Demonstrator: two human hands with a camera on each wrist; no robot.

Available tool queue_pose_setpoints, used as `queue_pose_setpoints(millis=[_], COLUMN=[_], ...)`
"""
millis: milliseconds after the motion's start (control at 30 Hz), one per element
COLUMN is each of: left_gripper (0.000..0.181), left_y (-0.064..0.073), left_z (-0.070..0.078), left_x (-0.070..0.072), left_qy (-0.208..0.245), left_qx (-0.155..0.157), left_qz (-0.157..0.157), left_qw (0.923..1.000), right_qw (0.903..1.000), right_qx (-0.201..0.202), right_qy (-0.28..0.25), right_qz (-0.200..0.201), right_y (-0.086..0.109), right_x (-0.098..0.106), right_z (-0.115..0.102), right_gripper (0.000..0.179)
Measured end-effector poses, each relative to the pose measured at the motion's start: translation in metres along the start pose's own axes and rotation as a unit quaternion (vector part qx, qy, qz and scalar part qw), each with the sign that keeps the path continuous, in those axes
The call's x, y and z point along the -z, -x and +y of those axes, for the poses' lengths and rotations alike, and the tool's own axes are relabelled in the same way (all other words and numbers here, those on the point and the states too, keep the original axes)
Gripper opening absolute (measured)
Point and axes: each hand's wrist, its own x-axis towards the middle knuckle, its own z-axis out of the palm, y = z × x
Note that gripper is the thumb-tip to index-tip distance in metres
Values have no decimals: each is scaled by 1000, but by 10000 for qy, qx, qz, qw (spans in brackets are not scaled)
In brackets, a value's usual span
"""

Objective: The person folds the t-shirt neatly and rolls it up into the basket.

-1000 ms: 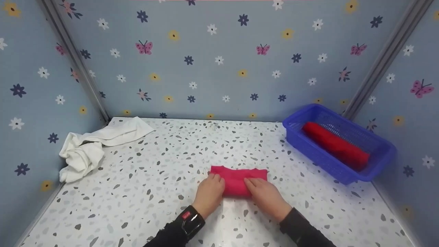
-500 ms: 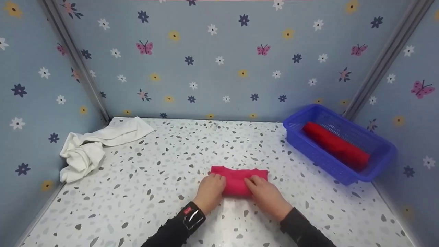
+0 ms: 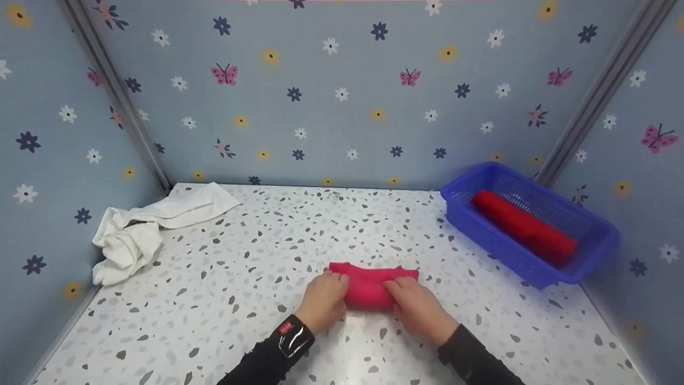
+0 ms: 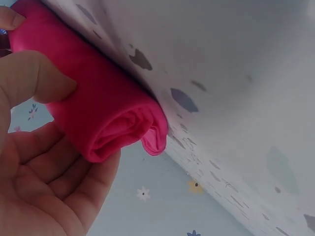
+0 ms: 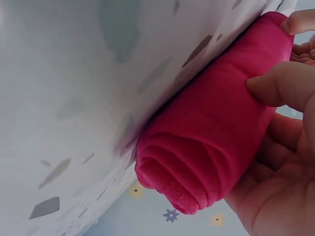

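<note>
A bright pink cloth (image 3: 367, 289), rolled into a thick bundle with a short flat flap at its far side, lies near the front middle of the table. My left hand (image 3: 324, 299) grips its left end, thumb on the near face and fingers over the top. On the right end, my right hand (image 3: 419, 307) holds it the same way. The left wrist view shows the spiral end of the roll (image 4: 118, 128) between thumb and fingers. In the right wrist view the layered end (image 5: 184, 172) faces the camera, with the roll touching the tabletop.
A blue plastic basket (image 3: 494, 251) stands at the right, with a red rolled cloth (image 3: 523, 227) inside. At the left lies a crumpled white cloth (image 3: 131, 248) against the wall. Flower-patterned panels (image 3: 342, 133) enclose the back and sides of the speckled table (image 3: 299, 224).
The pink roll has grown slightly fatter and its far flap a little shorter, its edge now lower in the head view. Both hands keep their places at its ends, fingers shifted slightly.
</note>
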Motion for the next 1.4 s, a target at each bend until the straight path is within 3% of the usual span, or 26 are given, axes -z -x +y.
queue_pose_setpoints(millis=[233,500,767,1100,1400], left_gripper=[21,21,19,10,12], left_y=[5,7,3,-8,-17], left_z=[-4,-6,-14,-20,-21], left_x=[4,10,9,5,1], left_qy=[440,795,1230,1888,2232], left_qx=[-86,-61,-62,678,1264], left_qz=[22,-327,-314,-747,-818], left_qw=[9990,9963,9919,9768,9631], right_qw=[9983,9984,9979,9948,9917], right_qx=[-297,-73,-243,-665,-972], right_qy=[-407,-427,-383,-460,-369], right_qz=[-287,-372,-471,-620,-756], right_y=[2,5,0,-9,-17], right_x=[5,9,11,5,1], right_z=[-1,-1,0,5,10], right_gripper=[37,32,26,29,28])
